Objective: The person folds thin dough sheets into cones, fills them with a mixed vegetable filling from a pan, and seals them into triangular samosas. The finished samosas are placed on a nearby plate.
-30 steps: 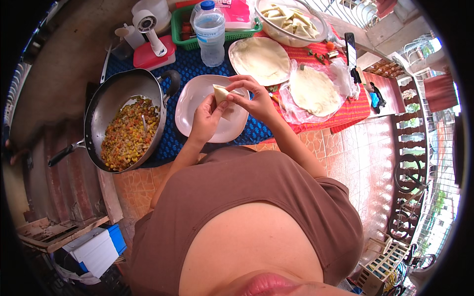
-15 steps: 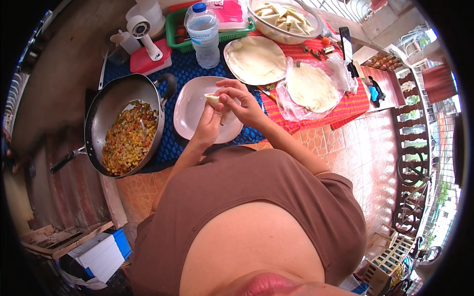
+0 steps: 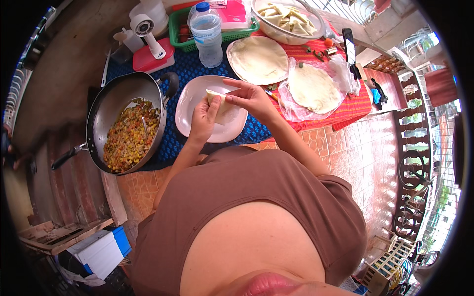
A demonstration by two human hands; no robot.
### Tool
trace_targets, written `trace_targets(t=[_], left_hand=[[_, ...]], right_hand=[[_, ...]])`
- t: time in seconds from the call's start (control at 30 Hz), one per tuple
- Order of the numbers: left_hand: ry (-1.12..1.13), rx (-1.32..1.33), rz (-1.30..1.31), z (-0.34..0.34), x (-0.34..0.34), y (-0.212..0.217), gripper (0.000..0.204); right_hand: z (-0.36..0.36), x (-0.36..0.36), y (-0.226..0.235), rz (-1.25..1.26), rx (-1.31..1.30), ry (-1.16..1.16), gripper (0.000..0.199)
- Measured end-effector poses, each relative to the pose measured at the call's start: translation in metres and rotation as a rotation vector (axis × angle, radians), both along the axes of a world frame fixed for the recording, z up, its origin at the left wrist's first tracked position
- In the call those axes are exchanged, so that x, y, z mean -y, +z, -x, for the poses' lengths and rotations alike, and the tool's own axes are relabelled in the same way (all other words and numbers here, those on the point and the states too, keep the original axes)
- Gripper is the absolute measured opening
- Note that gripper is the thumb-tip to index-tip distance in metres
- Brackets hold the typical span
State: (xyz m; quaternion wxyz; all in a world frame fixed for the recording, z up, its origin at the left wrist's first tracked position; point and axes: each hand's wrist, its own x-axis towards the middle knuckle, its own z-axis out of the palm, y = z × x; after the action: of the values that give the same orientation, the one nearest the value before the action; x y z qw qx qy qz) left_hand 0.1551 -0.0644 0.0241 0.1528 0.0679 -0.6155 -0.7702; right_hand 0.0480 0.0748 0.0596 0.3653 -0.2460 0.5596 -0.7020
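Over a white squarish plate (image 3: 185,111), a pale dough wrapper (image 3: 225,113) is pinched between my two hands, its top edge folded. My left hand (image 3: 202,119) grips it from the left with the thumb uppermost. My right hand (image 3: 253,99) pinches its right side between thumb and forefinger, other fingers reaching out. What lies inside the fold is hidden. On the left stands a wok (image 3: 98,116) of diced vegetable filling (image 3: 129,135) with a spoon (image 3: 144,126) in it. Flat round wrappers (image 3: 257,59) lie on a plate beyond my right hand.
More round wrappers (image 3: 313,88) rest on clear plastic at right. A bowl (image 3: 261,24) of folded triangular pastries (image 3: 289,19) stands at the far right. Behind the plate are a water bottle (image 3: 207,42), a green basket (image 3: 180,44), a red-lidded container (image 3: 148,56) and a small fan (image 3: 148,32).
The wrapper has been turned, and more of it hangs below my fingers. My right hand has shifted slightly right and down, its fingers straighter. The view has shifted slightly.
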Motion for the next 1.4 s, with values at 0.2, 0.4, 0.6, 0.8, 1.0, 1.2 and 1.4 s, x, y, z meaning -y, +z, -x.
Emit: trace_targets(t=[0.2, 0.4, 0.6, 0.8, 1.0, 1.2, 1.4], left_hand=[[0.086, 0.016, 0.061, 0.004, -0.002, 0.004, 0.03], [0.009, 0.117, -0.145, 0.003, 0.01, 0.014, 0.03], [0.011, 0.26, -0.41, 0.001, 0.009, 0.015, 0.035], [-0.014, 0.182, -0.24, 0.005, 0.003, 0.008, 0.053], [0.03, 0.066, -0.307, 0.008, 0.002, 0.023, 0.058], [0.098, 0.02, 0.047, 0.01, -0.004, 0.013, 0.06], [0.515, -0.092, 0.894, 0.009, -0.014, 0.029, 0.054]], right_hand=[[-0.001, -0.005, 0.0, -0.087, -0.043, -0.015, 0.055], [-0.001, -0.005, -0.003, -0.015, -0.051, -0.01, 0.051], [0.002, -0.007, -0.007, -0.073, -0.125, -0.007, 0.048], [0.01, -0.01, -0.015, -0.05, -0.173, -0.043, 0.048], [0.009, -0.012, -0.029, 0.277, 0.478, -0.032, 0.035], [-0.017, -0.005, -0.042, 0.238, 0.348, 0.057, 0.035], [-0.014, -0.01, -0.045, 0.285, 0.303, 0.032, 0.033]])
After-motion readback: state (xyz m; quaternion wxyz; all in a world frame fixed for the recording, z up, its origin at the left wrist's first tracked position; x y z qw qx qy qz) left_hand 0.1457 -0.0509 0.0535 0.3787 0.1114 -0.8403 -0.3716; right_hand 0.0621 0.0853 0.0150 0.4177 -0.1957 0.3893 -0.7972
